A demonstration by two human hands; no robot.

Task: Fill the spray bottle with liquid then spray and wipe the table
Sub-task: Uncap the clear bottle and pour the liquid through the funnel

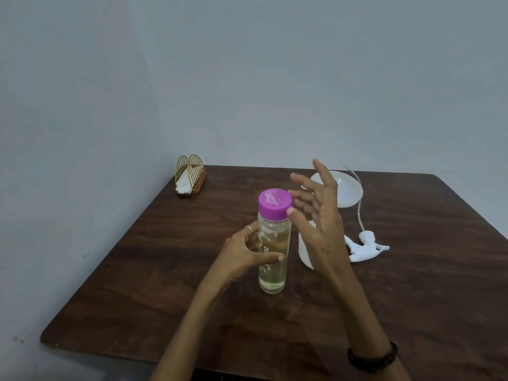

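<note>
We are looking down at a dark wooden table (pixel 165 284) set against a pale wall, and a clear bottle (pixel 272 259) with a purple cap (pixel 275 204) is standing upright near its middle, holding a pale yellowish liquid. Our left hand (pixel 245 254) is gripping the bottle's body, thumb crossing the front and fingers curling round the far side, a thin ring showing on one finger. Our right hand (pixel 316 215) is hovering just beside the cap with its fingers spread wide and holding nothing; the thumb tip is sitting right at the cap's lower edge, though we cannot tell whether it is touching. A dark band is circling the right wrist. Behind that hand, a white spray bottle (pixel 305 251) is showing only partly, so we cannot tell how it is standing. To its right, the white trigger sprayer head (pixel 365 247) is lying on the table with its tube curving away toward a white funnel (pixel 346 191). At the far left corner, a gold wire napkin holder (pixel 190 173) is holding a white napkin.
</note>
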